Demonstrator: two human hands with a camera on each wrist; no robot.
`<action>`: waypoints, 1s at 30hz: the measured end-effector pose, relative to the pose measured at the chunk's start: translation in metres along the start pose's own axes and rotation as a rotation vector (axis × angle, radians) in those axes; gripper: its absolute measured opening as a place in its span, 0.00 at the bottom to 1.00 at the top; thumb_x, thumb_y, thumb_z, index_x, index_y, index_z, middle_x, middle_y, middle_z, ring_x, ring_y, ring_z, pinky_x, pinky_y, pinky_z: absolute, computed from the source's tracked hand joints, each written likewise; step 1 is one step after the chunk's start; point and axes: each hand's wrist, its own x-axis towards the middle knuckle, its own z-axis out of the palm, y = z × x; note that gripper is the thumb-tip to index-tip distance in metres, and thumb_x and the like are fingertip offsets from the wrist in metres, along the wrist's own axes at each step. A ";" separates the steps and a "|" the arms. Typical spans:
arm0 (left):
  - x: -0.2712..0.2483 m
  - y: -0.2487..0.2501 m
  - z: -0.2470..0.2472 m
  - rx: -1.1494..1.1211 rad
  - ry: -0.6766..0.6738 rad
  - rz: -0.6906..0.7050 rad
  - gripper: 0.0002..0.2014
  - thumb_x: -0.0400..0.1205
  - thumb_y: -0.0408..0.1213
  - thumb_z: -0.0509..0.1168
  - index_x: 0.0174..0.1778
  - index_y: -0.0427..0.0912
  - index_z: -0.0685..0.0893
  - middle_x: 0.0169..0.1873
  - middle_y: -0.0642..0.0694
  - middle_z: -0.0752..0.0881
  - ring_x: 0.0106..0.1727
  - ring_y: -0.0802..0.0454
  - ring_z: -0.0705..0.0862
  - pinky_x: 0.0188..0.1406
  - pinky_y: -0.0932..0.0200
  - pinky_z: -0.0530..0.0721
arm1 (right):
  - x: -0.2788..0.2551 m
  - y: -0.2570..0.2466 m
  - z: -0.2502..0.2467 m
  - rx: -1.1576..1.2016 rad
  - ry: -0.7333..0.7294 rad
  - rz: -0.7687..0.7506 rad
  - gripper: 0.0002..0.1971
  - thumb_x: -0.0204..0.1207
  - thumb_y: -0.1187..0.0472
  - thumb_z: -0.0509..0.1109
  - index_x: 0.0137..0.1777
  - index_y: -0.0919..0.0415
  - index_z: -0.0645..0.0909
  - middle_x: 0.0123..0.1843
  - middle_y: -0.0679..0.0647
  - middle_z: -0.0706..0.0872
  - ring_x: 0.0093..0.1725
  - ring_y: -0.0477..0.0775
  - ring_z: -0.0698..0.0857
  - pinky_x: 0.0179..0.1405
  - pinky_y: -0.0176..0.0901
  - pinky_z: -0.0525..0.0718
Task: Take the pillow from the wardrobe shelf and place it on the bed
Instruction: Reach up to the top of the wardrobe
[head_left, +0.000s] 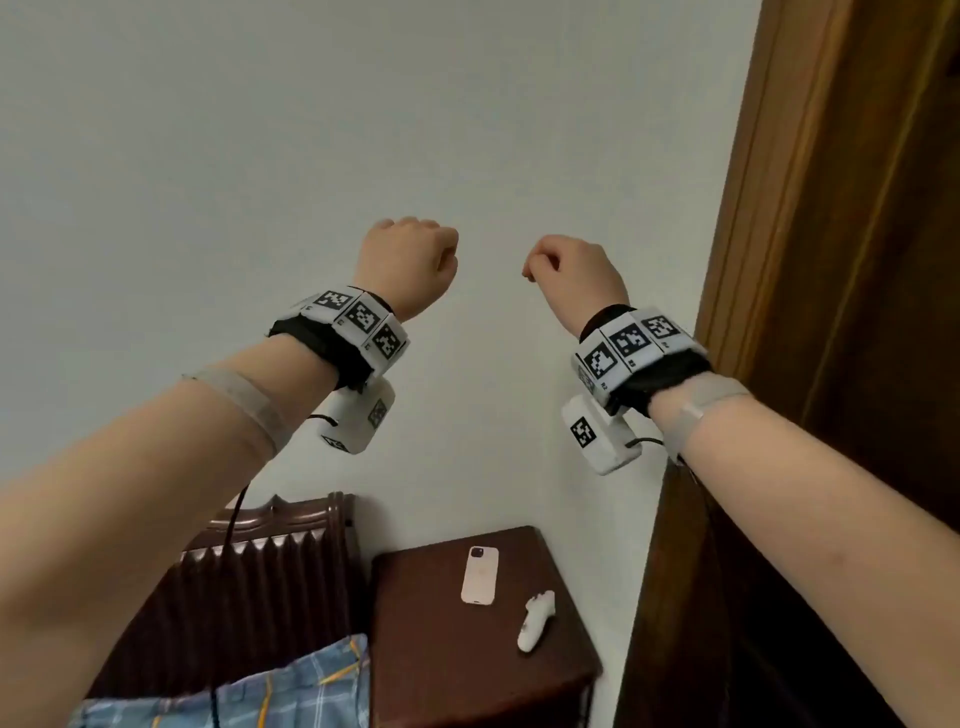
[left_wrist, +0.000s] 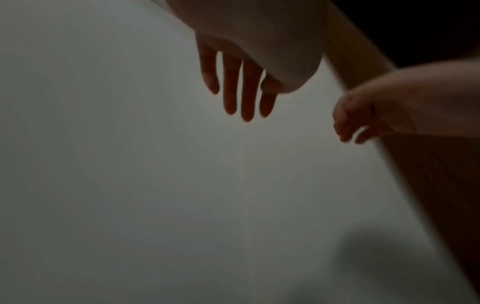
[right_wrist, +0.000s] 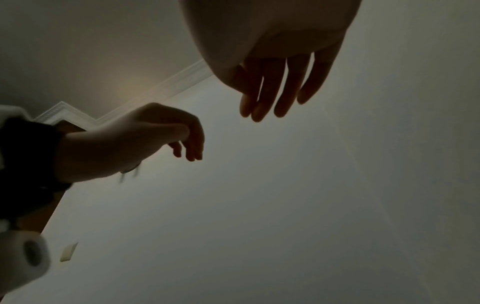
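Note:
No pillow shows in any view. Both my hands are raised in front of a bare white wall (head_left: 311, 130). In the head view my left hand (head_left: 410, 265) and right hand (head_left: 571, 270) are bent at the wrist, backs toward me. The left wrist view shows the left hand (left_wrist: 241, 92) with fingers hanging straight and loose, holding nothing. My right hand (right_wrist: 272, 92) hangs the same way in the right wrist view, empty. The brown wooden wardrobe (head_left: 857, 260) rises just right of the right hand. A corner of the bed's blue checked cover (head_left: 291, 686) lies at bottom left.
A dark wooden headboard (head_left: 270, 571) stands against the wall below my left arm. Beside it is a dark nightstand (head_left: 441, 649) with a pink phone (head_left: 480, 574) and a white controller (head_left: 535, 621) on top. Cables hang from both wrist units.

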 end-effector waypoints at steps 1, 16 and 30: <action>0.000 0.017 0.000 -0.007 -0.005 0.030 0.10 0.78 0.32 0.54 0.37 0.36 0.79 0.33 0.39 0.81 0.36 0.39 0.74 0.34 0.55 0.64 | -0.007 0.005 -0.012 -0.006 0.027 -0.018 0.14 0.77 0.62 0.56 0.46 0.57 0.86 0.47 0.53 0.90 0.47 0.60 0.85 0.45 0.47 0.81; -0.024 0.300 -0.027 -0.226 0.103 0.469 0.14 0.79 0.39 0.52 0.45 0.37 0.82 0.40 0.37 0.86 0.44 0.36 0.84 0.39 0.49 0.75 | -0.136 0.136 -0.209 -0.201 0.266 -0.014 0.13 0.82 0.58 0.56 0.48 0.57 0.83 0.37 0.46 0.79 0.38 0.50 0.77 0.36 0.42 0.70; 0.041 0.543 0.010 -0.419 0.070 0.653 0.25 0.79 0.41 0.57 0.73 0.43 0.69 0.79 0.41 0.65 0.78 0.40 0.64 0.76 0.41 0.59 | -0.180 0.295 -0.393 -0.451 0.428 0.430 0.22 0.80 0.59 0.59 0.75 0.55 0.68 0.77 0.54 0.72 0.75 0.58 0.71 0.75 0.54 0.64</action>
